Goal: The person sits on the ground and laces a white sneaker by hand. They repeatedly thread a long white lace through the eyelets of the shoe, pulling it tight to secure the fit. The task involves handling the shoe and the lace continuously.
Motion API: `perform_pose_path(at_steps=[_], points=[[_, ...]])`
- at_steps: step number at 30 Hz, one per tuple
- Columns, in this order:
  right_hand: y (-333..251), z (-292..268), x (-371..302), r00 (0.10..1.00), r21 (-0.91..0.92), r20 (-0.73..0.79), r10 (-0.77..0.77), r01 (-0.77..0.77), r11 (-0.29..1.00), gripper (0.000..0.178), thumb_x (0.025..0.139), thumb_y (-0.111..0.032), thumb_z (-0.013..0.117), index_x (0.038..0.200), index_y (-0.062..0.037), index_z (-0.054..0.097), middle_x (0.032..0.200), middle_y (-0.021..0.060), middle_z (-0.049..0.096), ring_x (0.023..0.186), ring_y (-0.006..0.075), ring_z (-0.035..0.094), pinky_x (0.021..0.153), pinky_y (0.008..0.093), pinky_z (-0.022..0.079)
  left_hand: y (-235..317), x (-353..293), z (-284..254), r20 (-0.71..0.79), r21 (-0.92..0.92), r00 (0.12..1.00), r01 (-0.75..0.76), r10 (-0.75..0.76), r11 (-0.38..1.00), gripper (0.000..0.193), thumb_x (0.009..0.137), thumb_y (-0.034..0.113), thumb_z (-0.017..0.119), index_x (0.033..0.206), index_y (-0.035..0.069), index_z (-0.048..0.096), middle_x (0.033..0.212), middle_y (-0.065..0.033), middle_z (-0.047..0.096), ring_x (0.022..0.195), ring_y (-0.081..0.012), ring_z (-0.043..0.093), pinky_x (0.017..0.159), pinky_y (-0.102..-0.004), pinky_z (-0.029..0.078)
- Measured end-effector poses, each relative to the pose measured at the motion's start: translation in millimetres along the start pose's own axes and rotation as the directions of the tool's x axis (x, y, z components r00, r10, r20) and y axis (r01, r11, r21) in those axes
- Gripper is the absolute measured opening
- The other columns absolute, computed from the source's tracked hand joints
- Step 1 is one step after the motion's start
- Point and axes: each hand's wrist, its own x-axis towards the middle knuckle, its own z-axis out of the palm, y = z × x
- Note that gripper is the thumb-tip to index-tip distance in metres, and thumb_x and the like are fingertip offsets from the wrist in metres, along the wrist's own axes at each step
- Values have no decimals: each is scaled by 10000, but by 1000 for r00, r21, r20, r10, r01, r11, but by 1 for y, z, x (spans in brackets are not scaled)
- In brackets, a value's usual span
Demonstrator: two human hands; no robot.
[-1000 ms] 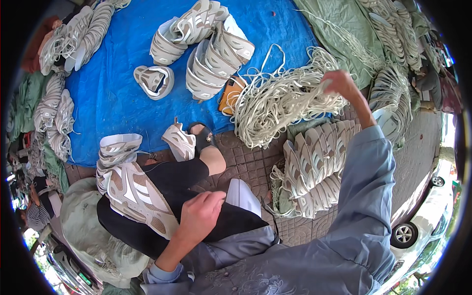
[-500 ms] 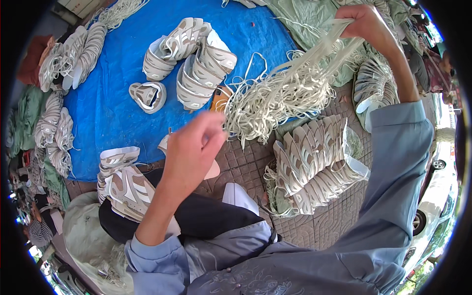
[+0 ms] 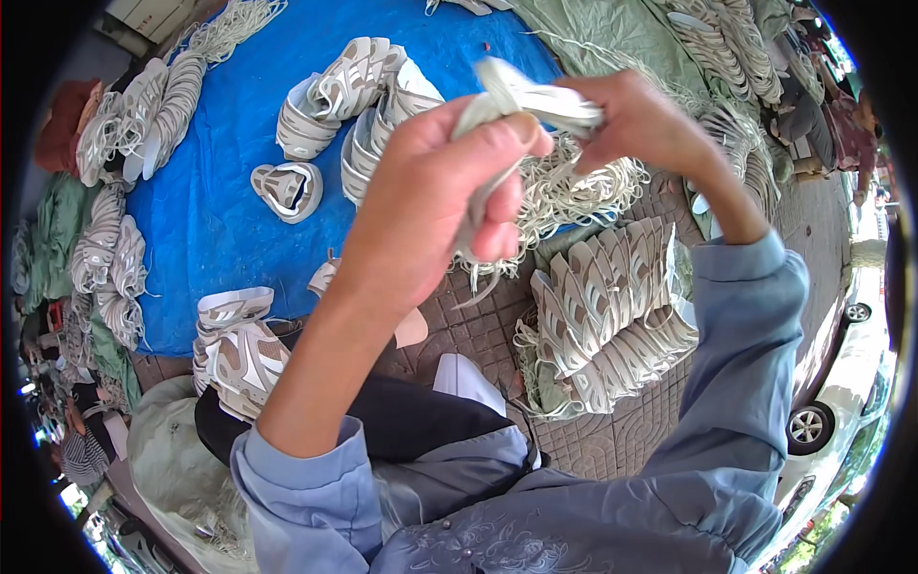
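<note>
A bundle of cream-white shoelaces [image 3: 550,101] stretches between my raised hands, somewhat blurred. My left hand [image 3: 445,182] is closed round one part, with the bundle looping over the thumb and loose ends hanging below the fingers. At the right end of the bundle, the fingers of my right hand [image 3: 636,124] pinch the laces. Beneath and behind both hands lies a tangled heap of shoelaces [image 3: 593,191], partly hidden by them. Stacked shoe uppers [image 3: 359,81] in white and taupe stand beyond my left hand, and a single upper [image 3: 287,191] lies left of them.
A blue tarp [image 3: 210,239] covers the ground ahead. Nested shoe uppers [image 3: 602,306] sit on the paving [image 3: 593,450] right of my legs. More uppers [image 3: 244,354] rest by my left knee. Bundled uppers [image 3: 172,115] line the far left; a white car [image 3: 841,421] stands at right.
My right hand has come in from the upper right toward my left hand. My left hand has risen and now grips the laces, which are gathered between both hands.
</note>
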Motion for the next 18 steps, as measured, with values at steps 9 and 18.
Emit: perform_pose_path(at_steps=[9, 18], points=[[235, 40, -15, 606, -277, -328, 725, -795, 540, 275, 646, -317, 656, 702, -48, 653, 528, 40, 586, 499, 119, 570, 511, 246, 466, 115, -54, -43, -172, 516, 975, -30, 138, 856, 272, 875, 244, 457, 969, -9, 491, 457, 66, 315, 323, -10, 228, 345, -159, 235], [124, -225, -83, 444, -308, -892, -80, -469, 828, 185, 773, -136, 514, 856, -20, 631, 739, 34, 587, 694, 111, 536, 638, 248, 420, 135, -74, -37, -172, 934, 924, 42, 343, 354, 336, 834, 280, 488, 1016, 1, 537, 566, 31, 433, 404, -11, 294, 389, -157, 218]])
